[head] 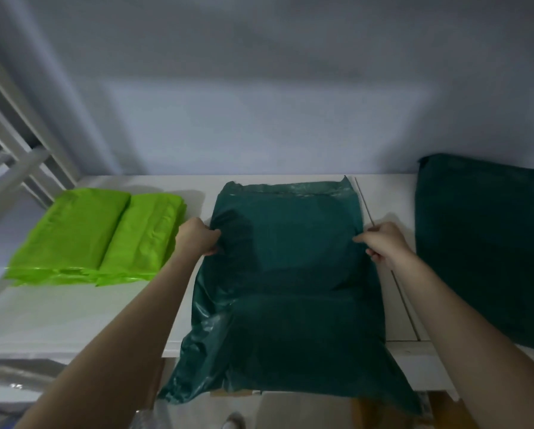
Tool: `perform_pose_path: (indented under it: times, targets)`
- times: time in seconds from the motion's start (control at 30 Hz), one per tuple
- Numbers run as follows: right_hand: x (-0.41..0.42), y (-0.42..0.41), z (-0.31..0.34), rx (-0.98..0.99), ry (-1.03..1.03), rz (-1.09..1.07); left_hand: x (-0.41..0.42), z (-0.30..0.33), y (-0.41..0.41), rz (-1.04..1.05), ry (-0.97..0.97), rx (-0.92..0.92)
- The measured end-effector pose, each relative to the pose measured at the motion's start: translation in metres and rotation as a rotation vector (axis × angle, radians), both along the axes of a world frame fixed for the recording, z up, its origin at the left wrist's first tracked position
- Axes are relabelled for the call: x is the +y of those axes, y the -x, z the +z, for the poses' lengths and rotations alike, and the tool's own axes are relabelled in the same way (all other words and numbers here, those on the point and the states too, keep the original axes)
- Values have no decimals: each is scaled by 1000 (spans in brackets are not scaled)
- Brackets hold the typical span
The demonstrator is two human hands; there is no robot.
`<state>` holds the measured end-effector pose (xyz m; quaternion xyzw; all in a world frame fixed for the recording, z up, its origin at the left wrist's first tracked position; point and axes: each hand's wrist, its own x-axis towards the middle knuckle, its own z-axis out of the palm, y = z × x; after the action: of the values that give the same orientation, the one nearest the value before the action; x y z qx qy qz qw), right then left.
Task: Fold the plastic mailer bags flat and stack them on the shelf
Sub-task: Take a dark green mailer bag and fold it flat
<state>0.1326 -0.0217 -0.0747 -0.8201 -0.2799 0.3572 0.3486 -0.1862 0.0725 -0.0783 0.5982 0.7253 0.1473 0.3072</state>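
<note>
One dark green mailer bag (286, 274) lay spread across the white shelf (73, 317), and one dark green stack (485, 252) sat at the right. Two lime green folded piles (104, 236) lay side by side at the left. Two hands were in view, the left hand (197, 236) and the right hand (383, 243).

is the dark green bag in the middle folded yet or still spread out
Spread out, not folded: the dark green bag lies full length, near end over the shelf edge, each hand pinching a side.
</note>
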Motion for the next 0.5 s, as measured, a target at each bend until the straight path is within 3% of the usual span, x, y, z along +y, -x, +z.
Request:
perform_pose_path:
  times: [0.13,0.3,0.37,0.5]
  targets:
    - [-1,2,0,-26,-26,-53,-1,-4,-1,242,23,-406]
    - [-1,3,3,163,-81,-101,-1,0,-1,277,5,-701]
    - [0,4,6,197,-113,-90,-1,2,-4,284,7,-775]
    - [8,15,18,11,-177,-51,-1,13,-10,217,-27,-753]
